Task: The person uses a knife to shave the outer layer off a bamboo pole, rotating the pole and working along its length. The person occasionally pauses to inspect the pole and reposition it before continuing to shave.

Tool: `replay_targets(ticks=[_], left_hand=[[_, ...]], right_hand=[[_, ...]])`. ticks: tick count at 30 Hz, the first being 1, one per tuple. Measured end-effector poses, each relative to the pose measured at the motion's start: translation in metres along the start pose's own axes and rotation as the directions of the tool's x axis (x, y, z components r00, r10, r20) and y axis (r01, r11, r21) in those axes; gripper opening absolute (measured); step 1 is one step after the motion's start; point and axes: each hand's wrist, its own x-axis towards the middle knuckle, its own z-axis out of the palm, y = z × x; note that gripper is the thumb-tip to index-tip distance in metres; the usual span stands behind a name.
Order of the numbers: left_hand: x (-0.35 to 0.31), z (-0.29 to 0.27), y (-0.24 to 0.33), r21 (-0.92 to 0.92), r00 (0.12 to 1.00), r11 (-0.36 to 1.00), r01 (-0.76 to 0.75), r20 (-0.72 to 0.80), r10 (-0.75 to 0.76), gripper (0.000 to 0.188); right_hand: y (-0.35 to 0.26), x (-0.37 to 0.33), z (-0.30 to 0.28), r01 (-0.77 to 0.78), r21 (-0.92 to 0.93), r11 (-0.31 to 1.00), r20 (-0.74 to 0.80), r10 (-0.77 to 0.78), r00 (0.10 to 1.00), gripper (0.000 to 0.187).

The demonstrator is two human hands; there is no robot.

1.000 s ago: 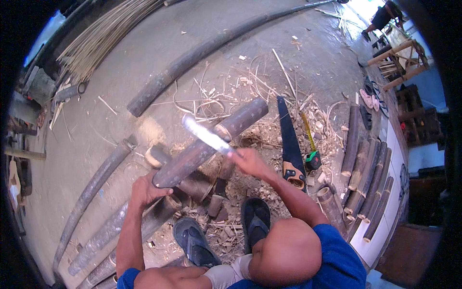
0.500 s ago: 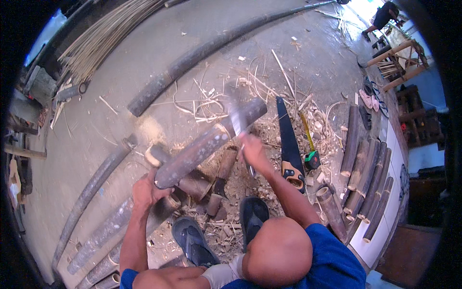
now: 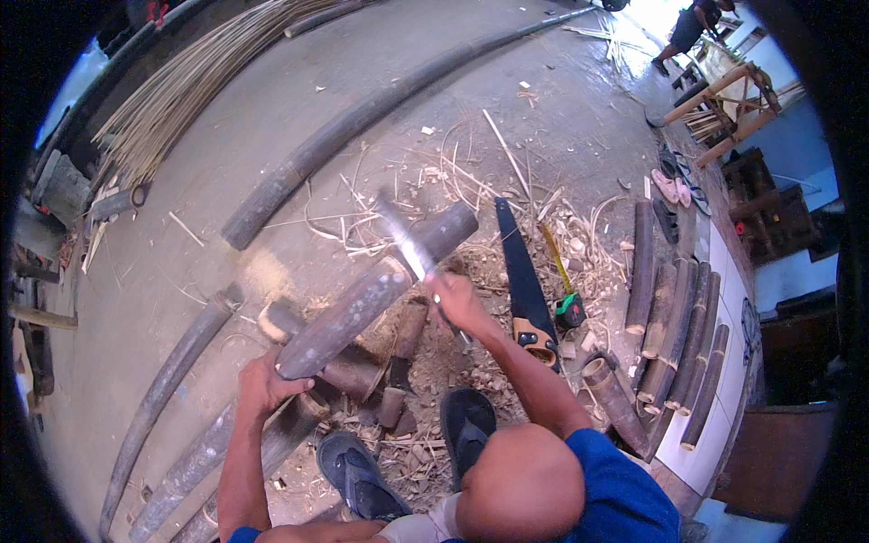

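Tight gap: bamboo tube is ending just beside the handsaw. Left hand is curling round the tube's near end; right hand is clenching a blurry blade, now leaning further left.

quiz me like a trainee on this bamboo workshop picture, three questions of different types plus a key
1. Multiple choice: where is the left hand on the dark bamboo tube?
a) at its middle
b) at its far end
c) at its near end

2. True or false: the handsaw lies to the left of the tape measure.

3. Short answer: which hand holds the blurred, silvery blade?

Key: 1. c; 2. true; 3. the right hand.
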Motion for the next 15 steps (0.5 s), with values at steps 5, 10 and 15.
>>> replay_targets(ticks=[5, 10, 15], left_hand=[[-0.002, 0.002, -0.003, -0.086, 1.0, 0.996, -0.019, -0.009, 0.019, 0.091], [-0.013, 0.026, -0.003, 0.24, 0.982, 0.971, 0.017, -0.189, 0.03, 0.097], [-0.011, 0.026, -0.004, 0.178, 0.97, 0.982, -0.06, -0.223, 0.1, 0.093]], right_hand=[[-0.005, 0.0, 0.011, 0.278, -0.199, 0.94, 0.108, -0.26, 0.959, 0.053], [-0.007, 0.001, 0.006, 0.022, 0.075, 0.997, -0.057, -0.018, 0.998, 0.058], [0.001, -0.003, 0.012, 0.338, -0.239, 0.91, 0.396, -0.227, 0.89, 0.055]])
